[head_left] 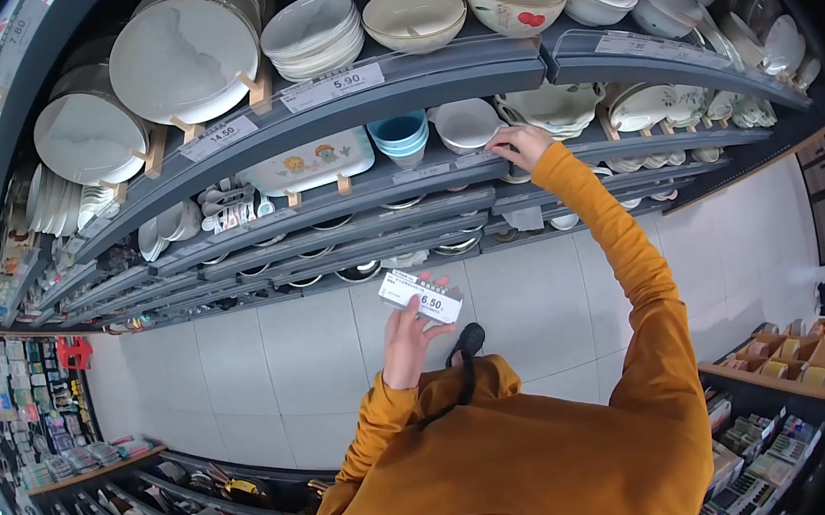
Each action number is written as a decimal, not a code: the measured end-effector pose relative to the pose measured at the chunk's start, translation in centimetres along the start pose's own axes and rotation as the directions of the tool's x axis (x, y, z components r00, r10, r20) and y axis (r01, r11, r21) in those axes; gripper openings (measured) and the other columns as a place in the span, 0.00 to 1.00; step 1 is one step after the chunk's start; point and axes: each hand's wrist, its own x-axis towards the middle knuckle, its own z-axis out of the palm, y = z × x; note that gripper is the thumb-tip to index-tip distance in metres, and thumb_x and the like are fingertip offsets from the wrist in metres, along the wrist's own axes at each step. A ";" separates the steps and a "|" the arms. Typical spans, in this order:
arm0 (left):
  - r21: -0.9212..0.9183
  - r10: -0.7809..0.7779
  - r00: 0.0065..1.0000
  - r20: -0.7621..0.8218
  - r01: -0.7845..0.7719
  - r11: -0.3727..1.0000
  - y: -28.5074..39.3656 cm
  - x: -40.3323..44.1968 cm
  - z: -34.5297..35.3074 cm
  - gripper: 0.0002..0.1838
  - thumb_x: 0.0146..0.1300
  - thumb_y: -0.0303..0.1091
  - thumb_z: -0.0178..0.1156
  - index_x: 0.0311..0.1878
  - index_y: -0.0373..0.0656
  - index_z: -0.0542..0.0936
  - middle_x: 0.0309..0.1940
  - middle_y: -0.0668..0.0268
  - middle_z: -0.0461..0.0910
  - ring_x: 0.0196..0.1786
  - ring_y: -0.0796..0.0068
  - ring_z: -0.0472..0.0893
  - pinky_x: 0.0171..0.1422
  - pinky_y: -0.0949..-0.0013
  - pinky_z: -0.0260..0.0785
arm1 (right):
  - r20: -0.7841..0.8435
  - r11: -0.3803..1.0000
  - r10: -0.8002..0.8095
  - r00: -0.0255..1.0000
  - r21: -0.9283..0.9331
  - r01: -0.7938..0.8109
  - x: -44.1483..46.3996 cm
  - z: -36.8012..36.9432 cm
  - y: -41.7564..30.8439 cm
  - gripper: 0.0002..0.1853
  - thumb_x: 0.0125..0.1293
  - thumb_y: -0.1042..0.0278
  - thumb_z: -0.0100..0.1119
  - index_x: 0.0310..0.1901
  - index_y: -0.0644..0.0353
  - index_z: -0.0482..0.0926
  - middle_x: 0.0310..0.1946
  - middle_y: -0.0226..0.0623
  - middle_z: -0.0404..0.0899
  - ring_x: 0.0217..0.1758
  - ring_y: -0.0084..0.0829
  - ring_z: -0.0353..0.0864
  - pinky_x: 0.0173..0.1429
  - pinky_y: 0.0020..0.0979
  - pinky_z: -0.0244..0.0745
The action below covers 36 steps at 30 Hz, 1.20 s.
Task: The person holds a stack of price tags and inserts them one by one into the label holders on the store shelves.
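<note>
My left hand (pixel 407 336) is closed around a small stack of white price tags (pixel 421 297), held above the aisle floor; the front one reads 6.50. Stretched out to the shelf, my right hand (pixel 524 145) has its fingertips pinched at the right end of a price tag (pixel 472 160) on the shelf's front edge. Just behind those fingers sits a white bowl (pixel 468 125), stacked on others. Blue cups (pixel 400 134) stand to its left, and scalloped white dishes (pixel 551 110) lie to its right.
The upper shelf edge (pixel 472 54) juts out above my right hand, carrying white plates (pixel 184 60) on wooden stands and stacked bowls (pixel 413 16). Lower shelves hold more dishes. Behind me are racks of utensils (pixel 241 487) and a wooden compartment display (pixel 783 359).
</note>
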 end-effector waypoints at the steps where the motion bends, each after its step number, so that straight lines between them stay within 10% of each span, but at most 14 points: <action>1: -0.001 0.015 1.000 0.009 -0.015 1.000 0.5 -0.1 0.6 0.24 0.75 0.42 0.41 0.69 0.41 0.61 0.63 0.54 0.70 0.62 0.60 0.75 0.48 0.70 0.77 | -0.025 0.997 -0.053 0.998 -0.065 0.052 -0.1 0.4 -0.1 0.08 0.65 0.67 0.58 0.43 0.58 0.82 0.39 0.35 0.81 0.43 0.38 0.81 0.46 0.34 0.76; 8: 0.011 0.170 0.985 -0.019 -0.170 0.985 2.7 -0.3 2.8 0.22 0.76 0.40 0.43 0.66 0.36 0.64 0.60 0.55 0.74 0.60 0.62 0.77 0.45 0.71 0.79 | -0.400 0.991 -0.111 0.910 -0.115 0.070 -2.1 -0.4 -6.1 0.06 0.63 0.71 0.58 0.39 0.61 0.82 0.39 0.35 0.78 0.41 0.42 0.79 0.45 0.38 0.74; 12: 0.030 0.281 0.959 -0.048 -0.280 0.960 3.6 -0.6 2.7 0.19 0.75 0.36 0.45 0.62 0.35 0.67 0.58 0.53 0.75 0.53 0.66 0.81 0.38 0.74 0.80 | -0.132 0.764 0.240 0.962 0.637 -0.104 -4.9 -2.1 -16.6 0.13 0.68 0.64 0.57 0.34 0.67 0.80 0.28 0.38 0.78 0.31 0.29 0.78 0.41 0.31 0.73; 15: 0.031 0.353 0.931 -0.093 -0.352 0.935 3.8 -1.8 2.4 0.15 0.73 0.34 0.50 0.57 0.35 0.71 0.53 0.55 0.78 0.44 0.71 0.84 0.34 0.74 0.79 | -0.049 0.641 0.124 0.991 0.766 -0.042 -7.0 -2.5 -22.5 0.16 0.68 0.62 0.57 0.31 0.68 0.78 0.26 0.37 0.77 0.30 0.25 0.77 0.39 0.27 0.73; 36: 0.046 0.444 0.896 -0.017 -0.442 0.896 5.6 -25.7 -17.1 0.10 0.68 0.30 0.57 0.48 0.33 0.78 0.36 0.63 0.81 0.31 0.81 0.79 0.22 0.77 0.71 | -0.074 0.672 0.194 0.978 0.737 -0.077 -14.2 6.7 -52.6 0.07 0.65 0.73 0.62 0.32 0.69 0.78 0.31 0.32 0.77 0.37 0.20 0.77 0.47 0.25 0.73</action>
